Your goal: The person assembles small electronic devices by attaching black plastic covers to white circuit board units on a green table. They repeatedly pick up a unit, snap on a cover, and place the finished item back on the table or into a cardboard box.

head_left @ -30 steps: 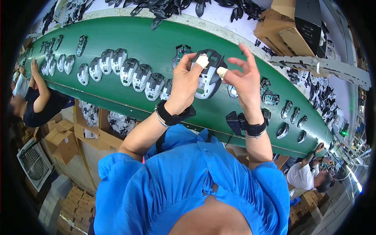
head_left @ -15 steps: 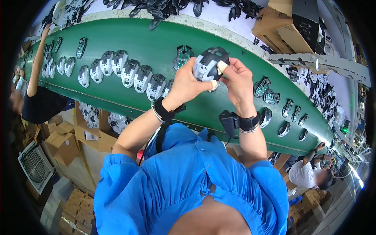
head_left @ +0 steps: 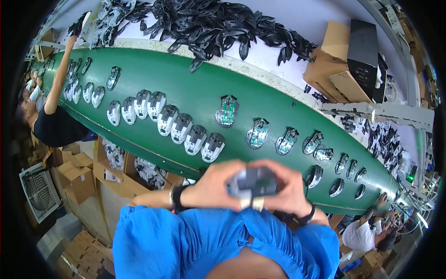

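A grey and black computer mouse (head_left: 252, 180) is held close to my chest, in front of the green belt's near edge. My left hand (head_left: 214, 185) grips its left side and my right hand (head_left: 289, 187) its right side, thumbs together at the near end. Pale covers sit on the thumb tips. Motion blurs the mouse and fingers a little. Just beyond my left hand, a row of white and grey mice (head_left: 167, 120) stretches leftward. Open mouse bases with green circuit boards (head_left: 227, 111) lie farther across the belt.
Black plastic parts (head_left: 209, 28) are heaped on the ledge behind the green belt (head_left: 186, 79). An open cardboard box (head_left: 325, 74) stands at the far right, by a metal bar (head_left: 385, 114). Another person's arm (head_left: 62, 76) reaches over the belt at left; a person in white (head_left: 361, 235) is at right.
Both hands have drawn the mouse from above the belt in toward my chest. The view has shifted, showing more of the ledge and circuit-board bases my hands covered before.
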`<state>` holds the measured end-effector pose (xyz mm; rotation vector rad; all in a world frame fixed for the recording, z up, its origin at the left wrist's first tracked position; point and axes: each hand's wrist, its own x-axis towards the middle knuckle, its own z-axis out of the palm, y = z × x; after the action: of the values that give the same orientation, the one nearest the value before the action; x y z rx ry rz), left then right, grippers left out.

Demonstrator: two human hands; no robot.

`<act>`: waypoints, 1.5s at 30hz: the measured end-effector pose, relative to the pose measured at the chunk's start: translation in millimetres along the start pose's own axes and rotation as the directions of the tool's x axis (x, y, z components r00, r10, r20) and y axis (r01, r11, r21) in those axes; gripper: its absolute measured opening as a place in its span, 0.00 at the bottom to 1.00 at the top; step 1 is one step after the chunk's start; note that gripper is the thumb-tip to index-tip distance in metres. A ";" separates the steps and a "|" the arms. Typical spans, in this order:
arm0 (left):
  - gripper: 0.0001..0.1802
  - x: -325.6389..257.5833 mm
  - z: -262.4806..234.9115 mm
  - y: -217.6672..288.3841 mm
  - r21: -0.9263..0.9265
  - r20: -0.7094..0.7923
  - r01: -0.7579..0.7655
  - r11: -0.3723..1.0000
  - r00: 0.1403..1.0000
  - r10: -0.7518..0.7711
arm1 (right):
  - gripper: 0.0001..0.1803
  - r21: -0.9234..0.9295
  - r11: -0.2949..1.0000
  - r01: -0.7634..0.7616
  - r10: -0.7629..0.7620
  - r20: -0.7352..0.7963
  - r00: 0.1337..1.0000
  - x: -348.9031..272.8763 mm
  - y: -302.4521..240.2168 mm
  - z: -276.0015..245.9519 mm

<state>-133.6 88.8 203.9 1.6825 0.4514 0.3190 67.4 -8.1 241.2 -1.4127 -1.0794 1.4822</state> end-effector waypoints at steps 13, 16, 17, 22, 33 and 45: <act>0.32 71.5 -34.6 -123.9 -0.999 0.044 0.039 -0.020 0.885 -0.463 | 0.24 -0.557 0.819 0.137 -0.413 -0.406 0.815 278.2 77.7 -74.8; 0.36 66.6 -39.2 -131.7 -0.995 0.024 0.054 0.080 0.941 -0.338 | 0.22 -0.685 0.681 -0.259 -0.418 -0.653 0.632 378.8 154.4 -124.3; 0.39 62.4 -42.1 -128.1 -0.994 0.029 0.061 0.090 0.945 -0.326 | 0.21 -0.652 0.705 -0.277 -0.362 -0.667 0.651 387.3 152.6 -117.1; 0.36 58.8 -45.7 -114.6 -0.992 0.056 0.096 0.086 0.921 -0.386 | 0.13 -0.488 0.856 -0.173 -0.220 -0.646 0.731 376.7 142.0 -100.2; 0.36 40.5 -24.5 -112.7 -0.848 -0.088 0.169 0.503 0.890 -0.448 | 0.16 -0.936 0.213 0.279 -0.547 0.123 0.828 176.6 169.8 -122.4; 0.27 24.4 -5.5 -77.3 -0.709 -0.303 0.054 0.703 0.877 -0.373 | 0.07 0.053 0.988 -0.149 0.146 -0.656 0.740 206.8 179.9 -82.7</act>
<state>-123.2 114.4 127.5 0.7981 0.7503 0.6032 140.3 136.2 4.9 -1.8607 -0.5223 0.9318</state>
